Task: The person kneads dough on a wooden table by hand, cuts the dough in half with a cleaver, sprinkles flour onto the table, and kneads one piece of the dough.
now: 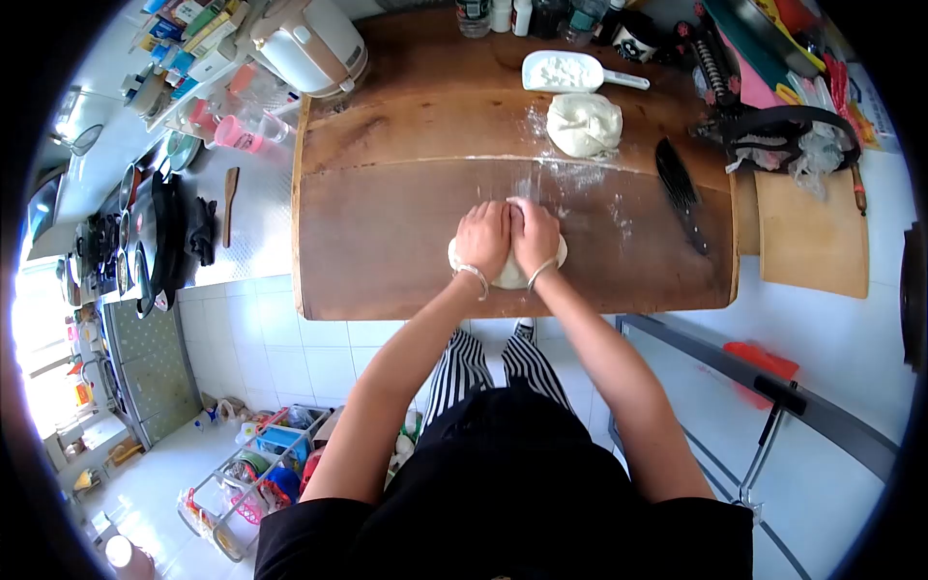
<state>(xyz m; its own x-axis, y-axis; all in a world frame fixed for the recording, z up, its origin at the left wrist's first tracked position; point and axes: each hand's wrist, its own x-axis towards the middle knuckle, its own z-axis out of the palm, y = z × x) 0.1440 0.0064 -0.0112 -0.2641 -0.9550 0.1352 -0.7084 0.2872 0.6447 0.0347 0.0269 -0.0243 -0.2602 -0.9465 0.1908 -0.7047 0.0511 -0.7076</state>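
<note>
Near the front edge of a wooden board (377, 232), a pale lump of dough (509, 277) lies under both my hands. My left hand (482, 240) presses on its left part, fingers curled over the far side. Against it, my right hand (535, 238) bears down on the right part, its fingers also closed over the dough. Much of the lump is hidden beneath them. Farther back sits a second, rounder piece of dough (584, 126), touching neither hand. Behind that is a white scoop (628, 80) holding white powder. More powder is scattered on the board around both lumps.
A black knife (682, 198) lies on the board's right side. Bottles (474, 17) and a white kettle (307, 48) stand along the back. To the left, a wooden spatula (230, 206) rests on a metal counter. A wire rack (217, 512) is on the floor.
</note>
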